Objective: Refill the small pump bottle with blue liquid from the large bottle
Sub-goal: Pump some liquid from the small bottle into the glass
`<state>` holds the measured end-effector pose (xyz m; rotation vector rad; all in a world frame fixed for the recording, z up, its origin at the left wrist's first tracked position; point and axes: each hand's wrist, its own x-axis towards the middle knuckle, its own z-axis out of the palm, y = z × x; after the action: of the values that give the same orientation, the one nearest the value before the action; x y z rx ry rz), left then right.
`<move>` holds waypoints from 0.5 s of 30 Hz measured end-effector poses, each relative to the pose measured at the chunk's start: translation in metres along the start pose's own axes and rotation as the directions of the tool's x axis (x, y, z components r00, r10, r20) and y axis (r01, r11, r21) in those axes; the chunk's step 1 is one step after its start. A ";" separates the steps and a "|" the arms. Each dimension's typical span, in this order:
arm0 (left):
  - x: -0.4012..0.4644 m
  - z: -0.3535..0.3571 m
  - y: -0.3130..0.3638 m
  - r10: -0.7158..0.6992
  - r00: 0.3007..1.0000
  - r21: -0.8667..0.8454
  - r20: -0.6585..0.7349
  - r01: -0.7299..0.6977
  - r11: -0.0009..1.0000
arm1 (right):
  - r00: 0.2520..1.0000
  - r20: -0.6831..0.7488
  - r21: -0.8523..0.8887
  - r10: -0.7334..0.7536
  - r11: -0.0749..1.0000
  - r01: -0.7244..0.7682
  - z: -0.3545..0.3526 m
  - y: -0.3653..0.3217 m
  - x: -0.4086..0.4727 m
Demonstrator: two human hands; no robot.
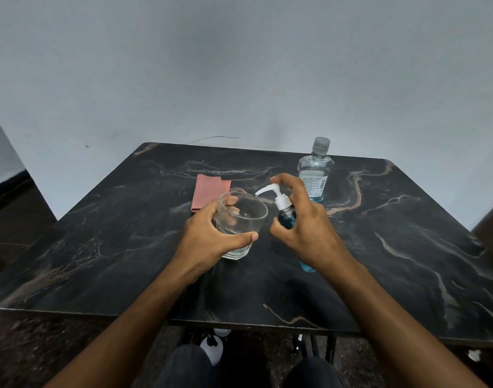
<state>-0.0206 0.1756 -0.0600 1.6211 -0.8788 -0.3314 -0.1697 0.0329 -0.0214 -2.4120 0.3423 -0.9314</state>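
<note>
Right hand [304,228] grips the light, probably slick pump bottle [287,217] mid-body; beside it, left hand [211,236] wraps the fragile glass [239,222].

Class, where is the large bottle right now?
In the head view, the large bottle stands capped at the table's far right, just behind the right hand.

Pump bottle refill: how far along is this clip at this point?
Apparently late. Done: the small pump bottle holds blue liquid, its white pump head is on, and the large bottle stands capped at the back, nearly drained. In hand: the right hand grips the pump bottle with a finger above the pump, spout toward the empty glass gripped by the left hand. Left: likely a test squirt, then setting down.
</note>
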 end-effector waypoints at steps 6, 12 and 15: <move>0.002 0.001 -0.003 -0.002 1.000 -0.004 0.009 0.002 1.000 | 1.000 -0.002 -0.029 0.025 0.999 -0.025 0.001 -0.001 0.000; 0.002 0.002 -0.003 0.001 1.000 -0.008 0.006 -0.001 1.000 | 1.000 -0.012 -0.034 0.016 0.999 -0.017 0.001 -0.001 -0.001; 0.002 0.002 -0.002 -0.002 1.000 -0.009 0.010 0.002 1.000 | 1.000 -0.011 -0.032 0.002 0.999 -0.002 0.000 -0.001 -0.001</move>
<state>-0.0196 0.1732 -0.0620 1.6131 -0.8821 -0.3441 -0.1704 0.0341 -0.0208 -2.4359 0.3664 -0.9451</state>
